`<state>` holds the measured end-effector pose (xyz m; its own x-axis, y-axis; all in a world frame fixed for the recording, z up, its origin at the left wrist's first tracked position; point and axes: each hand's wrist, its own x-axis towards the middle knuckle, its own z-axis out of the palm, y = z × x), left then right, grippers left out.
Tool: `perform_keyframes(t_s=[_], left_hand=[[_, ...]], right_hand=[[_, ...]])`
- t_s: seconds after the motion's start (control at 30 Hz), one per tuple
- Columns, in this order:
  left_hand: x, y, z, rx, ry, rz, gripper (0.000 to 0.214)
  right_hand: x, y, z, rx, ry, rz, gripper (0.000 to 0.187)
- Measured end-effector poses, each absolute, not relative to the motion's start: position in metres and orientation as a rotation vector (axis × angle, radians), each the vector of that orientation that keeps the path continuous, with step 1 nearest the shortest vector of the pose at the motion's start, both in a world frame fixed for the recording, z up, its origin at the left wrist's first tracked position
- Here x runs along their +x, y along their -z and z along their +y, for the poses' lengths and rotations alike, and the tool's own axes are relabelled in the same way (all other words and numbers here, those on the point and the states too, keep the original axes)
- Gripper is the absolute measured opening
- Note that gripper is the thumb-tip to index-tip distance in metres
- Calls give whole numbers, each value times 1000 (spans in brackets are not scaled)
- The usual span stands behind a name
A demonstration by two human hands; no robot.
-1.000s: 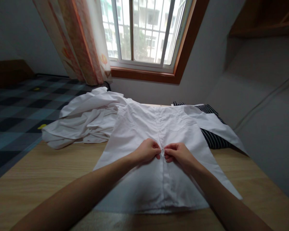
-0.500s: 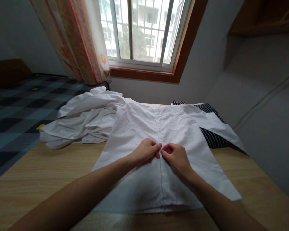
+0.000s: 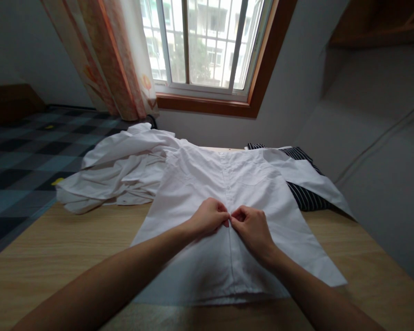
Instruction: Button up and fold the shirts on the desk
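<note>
- Wood-grain tabletop (image 3: 86, 234), pale; bears the garments.
- White button-front shirt (image 3: 182, 193), one, laid out front side up on the tabletop, lower end nearest the wearer.
- Placket (image 3: 231, 262), below the hands: edges lying together in a line; whether any button there is fastened cannot be told.
- Left hand (image 3: 210, 216): thumb and fingertips pinched narrow on the placket, mid-front.
- Right hand (image 3: 251, 225): likewise pinched, fingertips meeting the left's; a button between them is hidden, if present.
- Button (image 3: 228, 187), just beyond the hands: upper front lies closed, seemingly done up; the portion at the fingers appears in hand, the lower front perhaps outstanding.
- Black-and-white striped garment (image 3: 305, 197), right, partly under the shirt's white sleeve (image 3: 307, 174).
- White cloth heap (image 3: 124, 170), left, crumpled, adjoining the shirt.
- Checked bedding (image 3: 17, 151), far left.
- Floral curtain (image 3: 115, 64), beside a barred window (image 3: 207, 46).
</note>
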<state>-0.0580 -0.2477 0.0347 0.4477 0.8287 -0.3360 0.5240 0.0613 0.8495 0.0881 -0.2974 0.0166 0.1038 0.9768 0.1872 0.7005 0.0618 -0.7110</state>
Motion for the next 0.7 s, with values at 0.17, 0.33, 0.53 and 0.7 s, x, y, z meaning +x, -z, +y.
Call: perform_keyframes(t_s=[0.17, 0.33, 0.53, 0.7], left_hand=[[-57, -36, -249, 1546, -386, 1192, 19], [-58, -37, -248, 1565, -375, 1176, 25], [-60, -36, -248, 1684, -300, 1199, 28], [-59, -38, -249, 1808, -370, 1202, 26]], right_hand=[[87, -11, -298, -1685, -317, -1738, 11], [85, -4, -300, -1681, -31, -1867, 11], [84, -1, -302, -1640, 112, -1965, 15], [85, -1, -300, -1633, -27, -1894, 14]])
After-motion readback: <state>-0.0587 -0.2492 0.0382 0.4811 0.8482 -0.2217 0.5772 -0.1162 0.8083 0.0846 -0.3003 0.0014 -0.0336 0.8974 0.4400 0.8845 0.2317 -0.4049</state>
